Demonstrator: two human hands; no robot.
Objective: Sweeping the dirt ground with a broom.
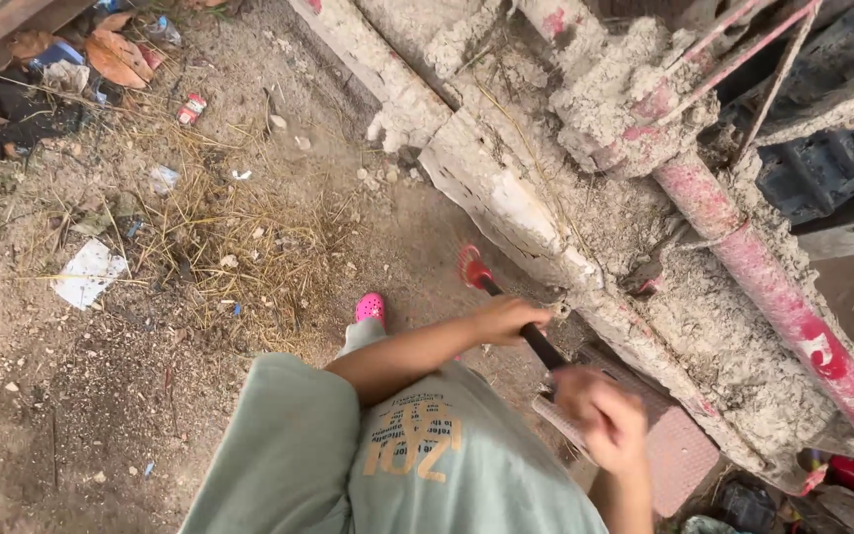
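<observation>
Both hands grip one long-handled tool with a dark, slim shaft and a red end. The tool slants from the lower right up to the upper left, crossing in front of the person's body just above the pale green shirt. Its red end points away from the person and hangs over the bare dirt, close beside the edge of the long whitish beam crusted with dried cement. The red part is blurred, so its exact shape cannot be told.

The left hand is closed round the shaft in its upper stretch, fingers wrapped over the top, nearer the red end. The right hand is clenched round the lower part of the shaft (it is smeared by motion blur, so the fingers cannot be made out singly). Between the two hands a short run of dark handle shows.

Behind the beam a red-painted metal pipe caked with grey cement runs down to the right. Under the right hand lies a pinkish flat slab with a dimpled face. A bright pink clog stands on the ground just left of the left forearm, beside scattered dry straw and a scrap of white paper.
</observation>
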